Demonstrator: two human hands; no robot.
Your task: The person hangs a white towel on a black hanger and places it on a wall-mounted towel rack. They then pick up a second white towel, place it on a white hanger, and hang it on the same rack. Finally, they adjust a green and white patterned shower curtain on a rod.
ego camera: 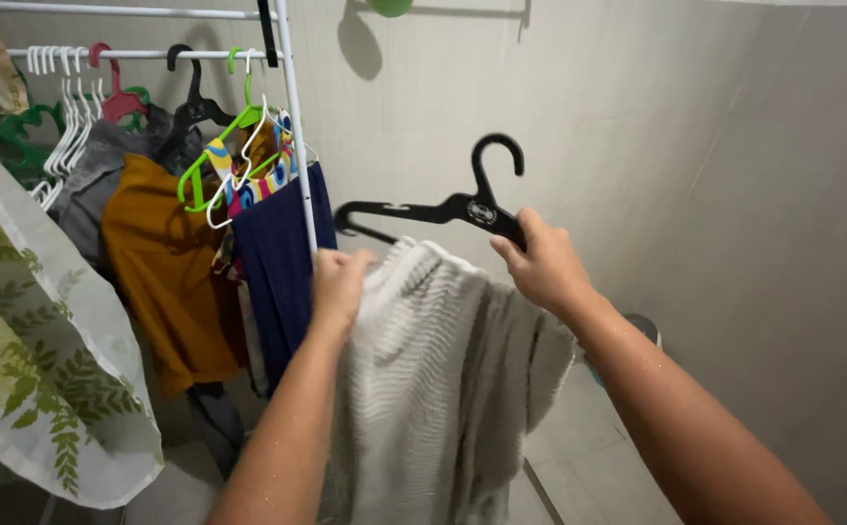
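A black plastic hanger is held up in front of a tiled wall, its hook pointing upward. My right hand grips the hanger's right arm. A white ribbed garment hangs down from the hanger, draped over its lower part. My left hand clutches the garment's top left edge beside the hanger's left end.
A white clothes rack stands at the left with several hangers, an orange garment, a dark blue one and a grey one. A leaf-patterned cloth hangs at the far left. The tiled wall fills the right.
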